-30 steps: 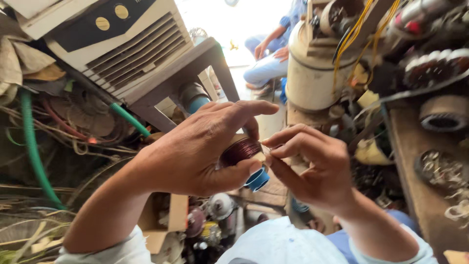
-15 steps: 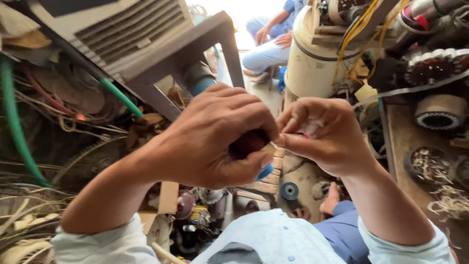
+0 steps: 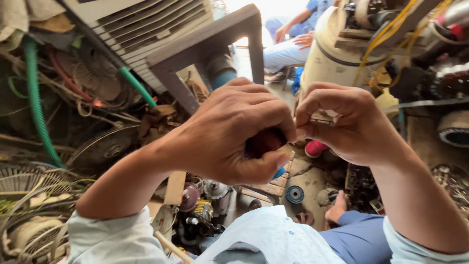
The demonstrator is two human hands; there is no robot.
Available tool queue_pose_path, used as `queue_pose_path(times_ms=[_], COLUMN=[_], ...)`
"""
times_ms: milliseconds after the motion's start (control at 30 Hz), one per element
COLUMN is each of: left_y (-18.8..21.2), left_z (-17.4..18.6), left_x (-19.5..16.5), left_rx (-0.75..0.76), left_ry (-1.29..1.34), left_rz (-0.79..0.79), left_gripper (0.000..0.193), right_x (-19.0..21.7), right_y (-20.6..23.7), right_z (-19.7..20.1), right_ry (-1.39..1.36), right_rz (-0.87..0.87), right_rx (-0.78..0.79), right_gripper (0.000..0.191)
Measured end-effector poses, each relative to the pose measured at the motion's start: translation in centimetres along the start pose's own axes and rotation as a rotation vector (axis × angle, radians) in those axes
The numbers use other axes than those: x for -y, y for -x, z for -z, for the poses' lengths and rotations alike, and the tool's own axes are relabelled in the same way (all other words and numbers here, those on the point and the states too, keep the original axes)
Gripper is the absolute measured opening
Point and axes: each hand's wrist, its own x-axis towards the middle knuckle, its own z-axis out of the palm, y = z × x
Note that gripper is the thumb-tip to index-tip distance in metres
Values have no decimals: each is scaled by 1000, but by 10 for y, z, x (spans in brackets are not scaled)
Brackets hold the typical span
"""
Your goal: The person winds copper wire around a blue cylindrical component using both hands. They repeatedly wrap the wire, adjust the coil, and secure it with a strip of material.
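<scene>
Cluttered workshop floor below, fan grilles (image 3: 105, 146) and green hose (image 3: 34, 93) at left. My left hand (image 3: 229, 134) is closed around a reddish-brown wire coil (image 3: 264, 142), held above my knees. My right hand (image 3: 342, 120) is pinched shut just beside it; what it pinches I cannot tell. Best kept a steady grip, small motions. Open room lies only between grey stand (image 3: 205, 44) and cream tank (image 3: 332, 58).

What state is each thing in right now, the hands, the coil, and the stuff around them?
left hand: closed in a grip around the copper coil
copper coil: held, mostly hidden by fingers
right hand: fingertips pinched together beside the coil; what they pinch is too small to tell
green hose: hanging slack among clutter
cream tank: standing upright
small blue wheel: lying flat on the floor
</scene>
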Motion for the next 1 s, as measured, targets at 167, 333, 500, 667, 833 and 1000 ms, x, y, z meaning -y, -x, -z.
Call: queue_pose_path(times_ms=[167, 333, 500, 667, 833, 1000], left_y=[1, 5, 11, 16, 15, 15], left_z=[1, 0, -1, -4, -7, -8], left_x=[1, 4, 13, 17, 16, 11], left_rx=[5, -5, 11, 3, -17, -27], left_ry=[23, 55, -13, -16, 13, -9], left_rz=[2, -19, -21, -44, -62, -66], left_gripper=[26, 25, 29, 31, 31, 28], right_x=[-10, -25, -38, -36, -11, -1], right_y=[-10, -4, 2, 3, 12, 9], right_z=[1, -8, -21, -17, -7, -12], right_ry=[135, 96, 405, 1005, 1296, 1394], right_rz=[29, 113, 453, 846, 930, 917], right_rx=[-12, -78, -245, -312, -151, -99], right_gripper=[8, 10, 8, 5, 13, 10])
